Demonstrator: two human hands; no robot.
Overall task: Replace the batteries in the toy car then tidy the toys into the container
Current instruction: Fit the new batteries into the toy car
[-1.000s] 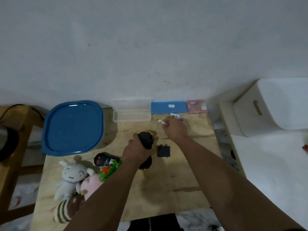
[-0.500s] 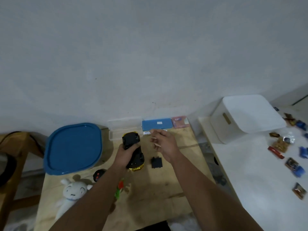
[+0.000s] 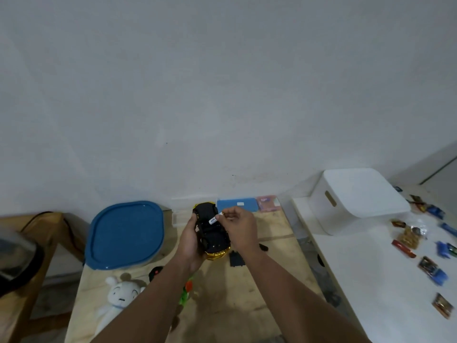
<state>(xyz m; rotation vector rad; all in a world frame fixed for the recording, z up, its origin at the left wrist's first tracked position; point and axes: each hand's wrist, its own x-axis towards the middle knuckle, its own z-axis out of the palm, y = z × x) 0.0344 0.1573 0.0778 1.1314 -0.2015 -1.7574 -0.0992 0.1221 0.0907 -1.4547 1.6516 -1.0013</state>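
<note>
Above the middle of the wooden worktop (image 3: pixel 247 293) we hold the toy car (image 3: pixel 212 231) upside down, its black underside facing us and its golden body showing only at the near end. Our left hand (image 3: pixel 190 240) grips the car along its left side, with the fingers curled around the body. Our right hand (image 3: pixel 238 227) pinches a small white battery (image 3: pixel 214 219) between thumb and fingertips and brings it to the far part of the underside, where we judge the open compartment to be. Whether the battery already touches the contacts, we cannot tell.

To do this step well, we think the left hand should keep the car level and steady, so the battery does not roll away. We should check the polarity marks before pressing, push one end in first, then lay the other end down. The marks themselves are too small to read.

Just beside the car, on the worktop under our right wrist, lies a flat black piece (image 3: pixel 236 259), probably the compartment cover; we will need it after. Further left stands the container with the blue lid (image 3: pixel 125 235), still closed. A white plush toy (image 3: pixel 121 297) lies near the front edge, waiting for the tidying.
</note>
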